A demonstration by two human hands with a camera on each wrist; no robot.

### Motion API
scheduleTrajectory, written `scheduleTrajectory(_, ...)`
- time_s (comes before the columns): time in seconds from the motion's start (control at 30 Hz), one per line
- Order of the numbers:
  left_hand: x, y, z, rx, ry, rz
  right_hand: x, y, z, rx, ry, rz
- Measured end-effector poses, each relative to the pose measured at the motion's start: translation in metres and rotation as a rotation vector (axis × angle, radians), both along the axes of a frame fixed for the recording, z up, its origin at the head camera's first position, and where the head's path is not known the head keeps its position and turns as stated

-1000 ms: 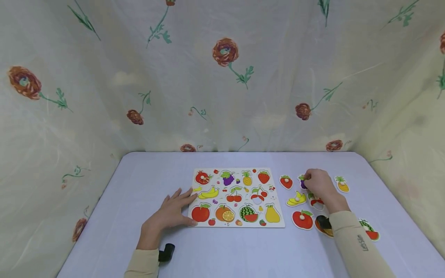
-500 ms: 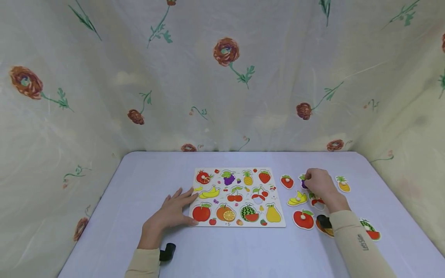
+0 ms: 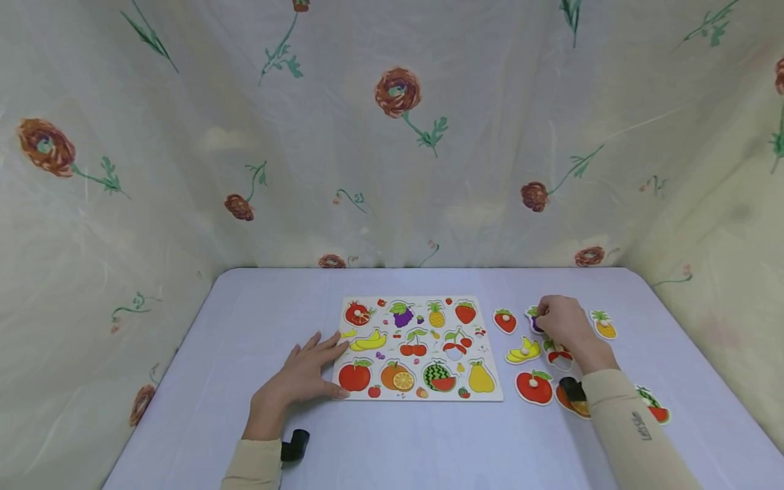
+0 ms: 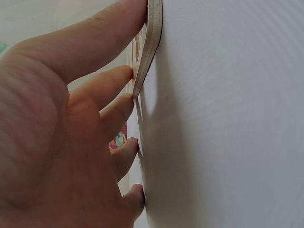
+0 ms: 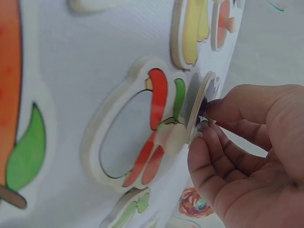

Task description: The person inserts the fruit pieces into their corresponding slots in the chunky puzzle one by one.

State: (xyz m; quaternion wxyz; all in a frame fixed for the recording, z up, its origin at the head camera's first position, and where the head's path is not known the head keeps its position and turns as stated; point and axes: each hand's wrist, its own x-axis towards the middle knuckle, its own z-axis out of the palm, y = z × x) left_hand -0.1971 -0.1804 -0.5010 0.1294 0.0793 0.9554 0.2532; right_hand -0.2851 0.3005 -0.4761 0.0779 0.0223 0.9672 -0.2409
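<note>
- The right hand [image 3: 566, 330] pinches the grape piece [image 5: 199, 108] between thumb and fingers; the piece is tilted, and I cannot tell whether it touches the tabletop [image 3: 392, 442].
- The left hand [image 3: 306, 374] lies with fingers spread, its thumb and index finger touching the left edge of the white fruit board [image 3: 493, 389].
- Just beside the grape piece are the strawberry piece [image 3: 505, 321], banana piece [image 3: 523, 352] and red-and-white piece [image 5: 92, 145].
- Nearer the person lie the apple piece [image 3: 534, 389] and, partly hidden by the right forearm, the watermelon piece [image 3: 655, 410].
- The pineapple piece [image 3: 604, 327] lies to the right of the right hand.
- Behind the tabletop hangs a flower-patterned curtain [image 3: 392, 204].
</note>
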Motion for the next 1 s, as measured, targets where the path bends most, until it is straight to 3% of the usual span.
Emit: scheduleTrajectory(1.0,-0.001,0.0,-0.002,0.015,0.001,0.005,0.006,-0.053,0.017,0.013,0.109,0.079)
